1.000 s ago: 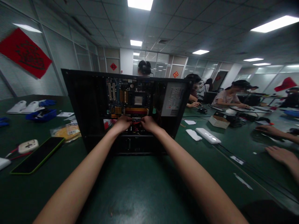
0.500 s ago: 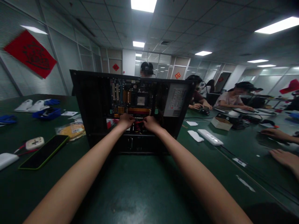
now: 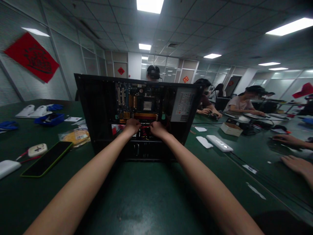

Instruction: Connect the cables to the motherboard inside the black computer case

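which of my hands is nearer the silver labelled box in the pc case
Right. Your right hand is below and to the left of the silver labelled box; your left hand is farther left, beyond the right one.

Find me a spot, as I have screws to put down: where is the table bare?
Widest: the table between left forearm and right forearm, before the computer case. Another: between right forearm and the white box. Crowded: the left, with phone, packet, blue tray.

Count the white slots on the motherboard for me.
2: the left slot and the right slot, side by side at the upper left of the motherboard. Dark areas could hide others.
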Demonstrator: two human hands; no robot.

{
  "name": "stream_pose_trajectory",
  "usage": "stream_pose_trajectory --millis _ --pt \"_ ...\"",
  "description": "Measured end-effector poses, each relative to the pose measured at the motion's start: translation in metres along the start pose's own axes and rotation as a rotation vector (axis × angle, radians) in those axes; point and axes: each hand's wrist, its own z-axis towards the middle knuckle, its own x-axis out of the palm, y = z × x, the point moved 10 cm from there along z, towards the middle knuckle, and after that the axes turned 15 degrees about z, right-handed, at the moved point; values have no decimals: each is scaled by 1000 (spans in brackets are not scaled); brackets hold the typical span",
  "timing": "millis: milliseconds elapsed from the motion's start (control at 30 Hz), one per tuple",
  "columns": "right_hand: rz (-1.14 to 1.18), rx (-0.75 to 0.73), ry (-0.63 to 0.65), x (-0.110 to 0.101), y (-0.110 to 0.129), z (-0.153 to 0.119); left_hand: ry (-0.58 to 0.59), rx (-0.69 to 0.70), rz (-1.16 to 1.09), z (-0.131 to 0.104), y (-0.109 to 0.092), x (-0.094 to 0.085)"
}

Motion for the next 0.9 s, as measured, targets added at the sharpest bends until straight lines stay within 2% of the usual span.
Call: stream_pose_trajectory --millis 333,733,900 --pt "-79 -16 -3 2 3 1 -15 23 65 2 -4 -1" --pt "-16 -45 -65 -6 1 1 -19 -16 7 -5 0 -5" --pt "12 -96 -142 -16 4 -3 -159 21 -58 -14 -4 -21"
